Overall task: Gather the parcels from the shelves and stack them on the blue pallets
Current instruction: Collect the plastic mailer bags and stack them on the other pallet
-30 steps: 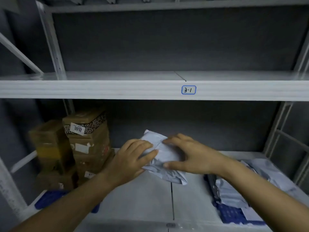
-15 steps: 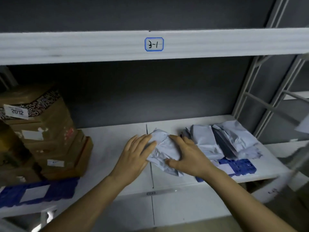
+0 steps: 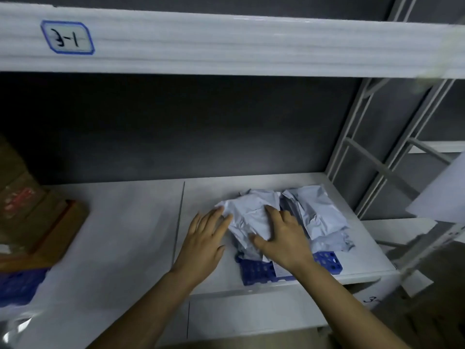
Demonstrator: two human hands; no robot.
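Observation:
A crumpled white poly-bag parcel (image 3: 247, 215) lies on the small blue pallet (image 3: 256, 272) at the right of the lower shelf. My right hand (image 3: 284, 238) presses flat on top of it, thumb on its near edge. My left hand (image 3: 207, 238) rests flat on the shelf with its fingertips against the parcel's left side. More grey-white bag parcels (image 3: 317, 217) lie on the same pallet just to the right, touching the one under my hands.
Brown cardboard boxes (image 3: 32, 222) are stacked at the left on a second blue pallet (image 3: 21, 285). The white shelf beam labelled 3-1 (image 3: 226, 46) runs overhead. Grey rack uprights (image 3: 372, 157) stand at the right. A shiny plastic bag (image 3: 15, 328) shows at the bottom left.
Both hands slid the parcel to the right across the shelf onto the blue pallet, up against the other bags. My view swung right and down.

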